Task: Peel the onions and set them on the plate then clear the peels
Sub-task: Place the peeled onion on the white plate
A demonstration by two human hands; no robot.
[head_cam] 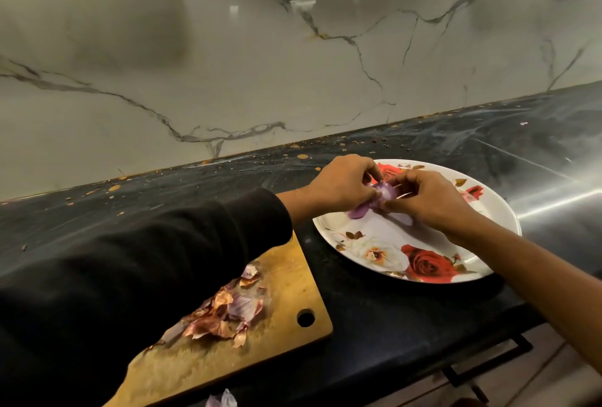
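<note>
Near edge: stray peel scrap (224,400) on the black bench (374,318). Just beyond, wooden cutting board (293,279) w/ a heap of dry onion peels (224,315), near left. Farther right, rose-print plate (423,278). Over its far-left part, both hands work one purple onion (482,193): left hand (342,183) pinches it, right hand (433,200) pinches a skin flap. Step: peeling, prob. last layers. Next: strip skin, set onion on plate, then gather peels.
</note>
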